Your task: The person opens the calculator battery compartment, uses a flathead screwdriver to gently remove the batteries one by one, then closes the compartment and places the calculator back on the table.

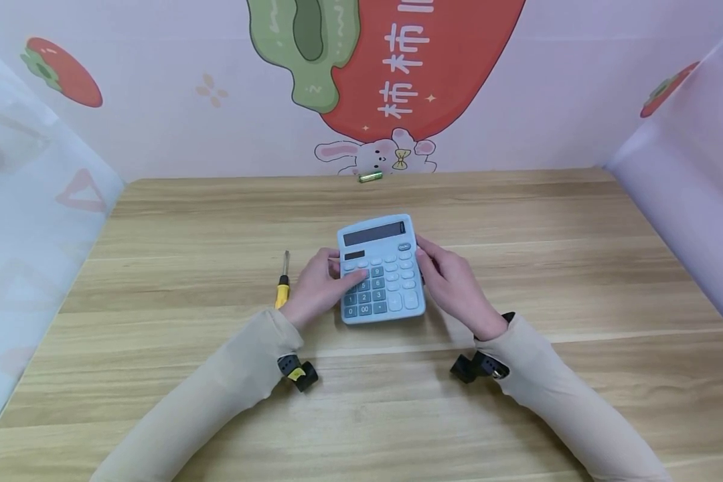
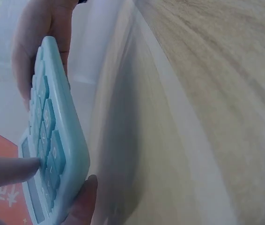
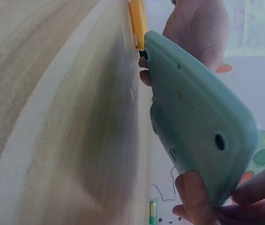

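A light blue calculator is held up over the wooden table, its display showing a 0 at the right end. My left hand grips its left edge, the thumb lying across the number keys and the other fingers behind. On the opposite edge, my right hand holds it between thumb and fingers. In the left wrist view, the key side of the calculator is seen at a slant above its shadow. The right wrist view shows the calculator's back, with dark round spots near its corners and fingers beneath.
A yellow-handled screwdriver lies left of my left hand, partly hidden by it. At the table's back edge lies a green battery. Printed cloth hangs behind the wooden table and along both sides.
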A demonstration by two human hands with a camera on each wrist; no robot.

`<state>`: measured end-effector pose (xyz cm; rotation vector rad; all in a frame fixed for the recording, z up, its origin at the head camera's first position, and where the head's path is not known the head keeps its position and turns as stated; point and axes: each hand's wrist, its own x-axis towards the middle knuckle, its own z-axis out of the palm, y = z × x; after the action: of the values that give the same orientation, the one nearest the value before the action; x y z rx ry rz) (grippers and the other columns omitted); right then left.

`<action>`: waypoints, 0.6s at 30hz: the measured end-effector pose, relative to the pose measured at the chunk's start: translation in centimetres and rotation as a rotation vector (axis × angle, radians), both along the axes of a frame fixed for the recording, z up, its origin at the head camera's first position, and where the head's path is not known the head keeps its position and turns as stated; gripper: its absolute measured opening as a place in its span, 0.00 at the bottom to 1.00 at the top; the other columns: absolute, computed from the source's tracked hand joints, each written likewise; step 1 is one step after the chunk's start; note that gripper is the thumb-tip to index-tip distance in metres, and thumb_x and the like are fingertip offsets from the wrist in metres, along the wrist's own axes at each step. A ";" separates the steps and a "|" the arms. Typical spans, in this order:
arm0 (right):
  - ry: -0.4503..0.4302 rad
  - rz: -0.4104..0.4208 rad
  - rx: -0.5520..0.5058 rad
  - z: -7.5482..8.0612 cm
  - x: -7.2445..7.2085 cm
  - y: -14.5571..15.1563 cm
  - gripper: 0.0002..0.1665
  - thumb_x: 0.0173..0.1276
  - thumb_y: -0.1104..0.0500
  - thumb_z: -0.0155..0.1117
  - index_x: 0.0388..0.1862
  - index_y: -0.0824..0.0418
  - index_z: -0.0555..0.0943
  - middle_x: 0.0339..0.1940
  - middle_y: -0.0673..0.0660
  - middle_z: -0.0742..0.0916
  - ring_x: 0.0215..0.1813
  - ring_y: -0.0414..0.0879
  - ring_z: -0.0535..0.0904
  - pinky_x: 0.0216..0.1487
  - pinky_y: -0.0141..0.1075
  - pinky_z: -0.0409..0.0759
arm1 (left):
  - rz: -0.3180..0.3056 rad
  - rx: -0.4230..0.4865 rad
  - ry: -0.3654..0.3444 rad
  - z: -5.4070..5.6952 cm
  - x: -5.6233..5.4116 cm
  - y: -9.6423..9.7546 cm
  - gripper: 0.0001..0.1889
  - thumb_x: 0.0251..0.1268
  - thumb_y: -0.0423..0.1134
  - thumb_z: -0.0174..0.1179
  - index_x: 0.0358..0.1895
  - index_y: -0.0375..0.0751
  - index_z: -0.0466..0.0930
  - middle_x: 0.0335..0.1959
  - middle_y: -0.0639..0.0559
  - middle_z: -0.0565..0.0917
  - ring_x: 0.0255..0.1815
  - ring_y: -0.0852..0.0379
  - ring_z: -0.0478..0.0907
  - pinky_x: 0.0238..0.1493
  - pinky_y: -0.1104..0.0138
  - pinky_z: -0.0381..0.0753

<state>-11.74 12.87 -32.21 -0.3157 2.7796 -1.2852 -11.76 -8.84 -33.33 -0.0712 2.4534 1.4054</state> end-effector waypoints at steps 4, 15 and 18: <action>-0.005 -0.008 0.035 -0.1 -0.2 0.2 0.25 0.77 0.59 0.45 0.68 0.69 0.67 0.36 0.64 0.84 0.24 0.45 0.67 0.23 0.30 0.64 | 0.006 -0.044 0.031 0.2 0.1 -0.1 0.32 0.64 0.46 0.62 0.65 0.35 0.62 0.46 0.42 0.77 0.44 0.50 0.75 0.42 0.64 0.75; -0.011 -0.019 0.096 -0.3 -0.7 0.4 0.22 0.74 0.62 0.50 0.63 0.71 0.72 0.45 0.66 0.85 0.35 0.50 0.77 0.31 0.32 0.72 | 0.014 -0.084 0.076 0.9 0.2 -0.2 0.30 0.65 0.42 0.62 0.66 0.35 0.63 0.47 0.44 0.76 0.42 0.50 0.73 0.35 0.69 0.72; -0.016 -0.028 0.107 -0.5 -0.9 0.4 0.22 0.73 0.62 0.51 0.63 0.70 0.73 0.45 0.66 0.84 0.37 0.51 0.77 0.33 0.34 0.72 | 0.014 -0.079 0.070 1.0 0.2 -0.2 0.29 0.65 0.41 0.62 0.66 0.36 0.63 0.49 0.44 0.76 0.41 0.51 0.74 0.33 0.69 0.74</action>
<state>-12.61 13.26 -32.75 -0.2592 2.8362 -1.1331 -11.52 -9.08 -32.32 -0.0577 2.5709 1.3377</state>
